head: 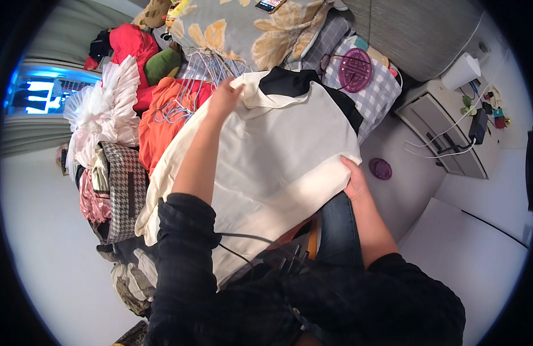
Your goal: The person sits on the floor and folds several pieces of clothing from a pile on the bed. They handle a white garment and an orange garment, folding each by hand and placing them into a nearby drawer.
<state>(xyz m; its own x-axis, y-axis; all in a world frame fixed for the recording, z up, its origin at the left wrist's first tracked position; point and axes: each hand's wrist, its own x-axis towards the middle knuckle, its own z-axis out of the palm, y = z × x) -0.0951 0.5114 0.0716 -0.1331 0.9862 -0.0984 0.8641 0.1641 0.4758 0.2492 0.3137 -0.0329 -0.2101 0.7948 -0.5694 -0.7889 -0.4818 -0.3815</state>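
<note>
A large cream fabric garment [275,142] is stretched out before me, over my lap and the bed's edge. My left hand [225,98] pinches its upper left edge. Lower on the right, my right hand [355,178] grips a corner, thumb on top. Black cloth [288,82] shows at the far end, partly covered by a cream fold; whether both are one piece I cannot tell. Just beyond my left hand lie several light-blue wire hangers [177,110], on orange cloth [158,129]. My jeans-clad leg [340,231] shows under the garment's right side.
A houndstooth fabric storage box [127,190] holding clothes stands at left, below a white ruffled garment [106,104]. On the bed are a floral pillow [231,30], a phone [270,5] and a purple oval object [355,69]. A cabinet [439,129] with trailing white cables stands right; another purple object [380,168] lies on the floor.
</note>
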